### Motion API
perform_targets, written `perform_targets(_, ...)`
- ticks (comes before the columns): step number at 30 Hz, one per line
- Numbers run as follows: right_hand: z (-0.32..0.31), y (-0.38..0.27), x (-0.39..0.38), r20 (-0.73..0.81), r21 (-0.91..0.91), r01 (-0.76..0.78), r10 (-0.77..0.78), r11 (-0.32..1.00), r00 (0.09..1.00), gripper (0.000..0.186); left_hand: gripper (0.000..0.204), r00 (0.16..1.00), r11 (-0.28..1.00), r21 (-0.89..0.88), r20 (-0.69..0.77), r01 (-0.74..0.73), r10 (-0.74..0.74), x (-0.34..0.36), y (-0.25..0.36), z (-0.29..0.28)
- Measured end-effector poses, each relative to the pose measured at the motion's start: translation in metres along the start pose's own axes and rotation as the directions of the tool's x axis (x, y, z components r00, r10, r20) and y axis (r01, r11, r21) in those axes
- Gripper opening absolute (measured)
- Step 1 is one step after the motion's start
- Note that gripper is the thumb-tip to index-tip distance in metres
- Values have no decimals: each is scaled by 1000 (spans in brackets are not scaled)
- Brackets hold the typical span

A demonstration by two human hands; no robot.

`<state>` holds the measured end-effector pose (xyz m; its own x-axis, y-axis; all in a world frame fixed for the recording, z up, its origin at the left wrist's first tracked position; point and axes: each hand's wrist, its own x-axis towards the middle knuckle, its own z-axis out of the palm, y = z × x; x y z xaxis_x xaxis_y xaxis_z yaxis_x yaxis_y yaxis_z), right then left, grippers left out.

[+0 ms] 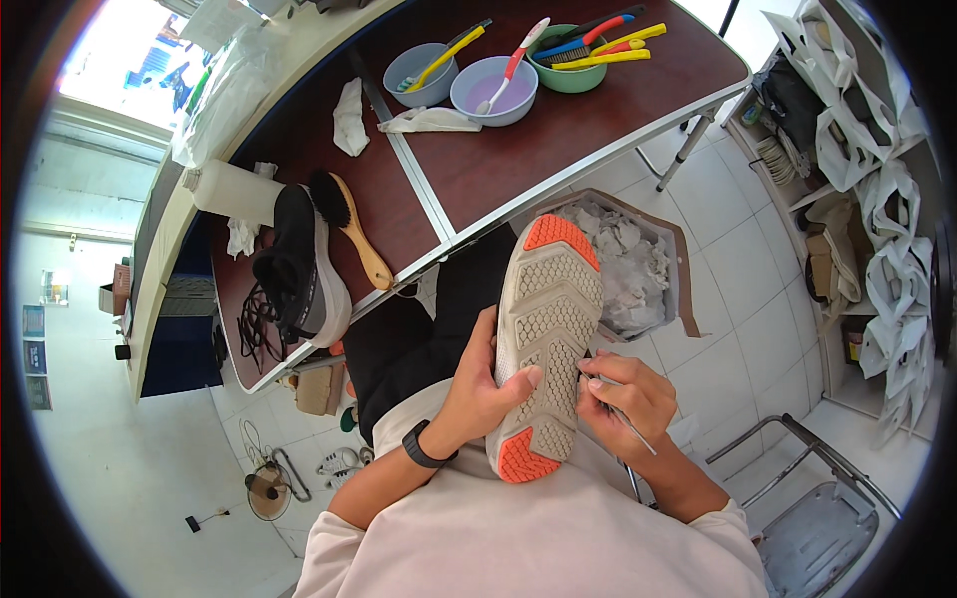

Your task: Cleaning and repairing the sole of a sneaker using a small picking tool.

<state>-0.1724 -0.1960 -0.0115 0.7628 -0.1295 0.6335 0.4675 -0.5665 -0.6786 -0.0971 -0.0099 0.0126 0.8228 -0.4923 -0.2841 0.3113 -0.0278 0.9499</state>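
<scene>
A shoe [548,299] lies sole-up over my lap, its pale patterned sole having orange patches at both ends. My left hand [474,399] is wrapped round its left side, thumb across the sole. My right hand [628,394] pinches a thin metal tool [630,426] at the sole's right edge; the tool's tip is too small to make out. Beyond them, on the dark red table, are a black shoe [299,254] with loose laces [257,324] and a wooden brush [359,234].
Three bowls [493,95] with brushes, white cloths [349,115] and a white jug [224,189] stand or lie on the table [638,120]. A box of crumpled waste [678,259] is below. Shelves of white bags [887,279] and a metal folding chair [817,538] are at right, a fan [267,488] at left.
</scene>
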Motion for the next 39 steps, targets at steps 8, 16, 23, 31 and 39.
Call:
perform_targets(8,-1,4,-4,47,-193,158,-151,968,987,36,74,1000,999,49,5,-10,10,1,1,2)
perform_targets(16,-3,6,-5,101,-48,112,-107,993,989,39,71,998,997,60,-25,-50,52,4,-4,-3)
perform_targets(23,-8,13,5,-44,35,30,-28,999,999,33,77,998,999,-6,43,-36,36,3,-7,-11)
perform_targets(31,-13,10,10,43,136,52,-59,989,997,33,79,996,998,-54,85,-15,19,3,-6,-13)
perform_targets(39,-15,13,15,78,79,133,-140,988,987,29,78,991,999,-6,120,-54,54,3,-9,-13)
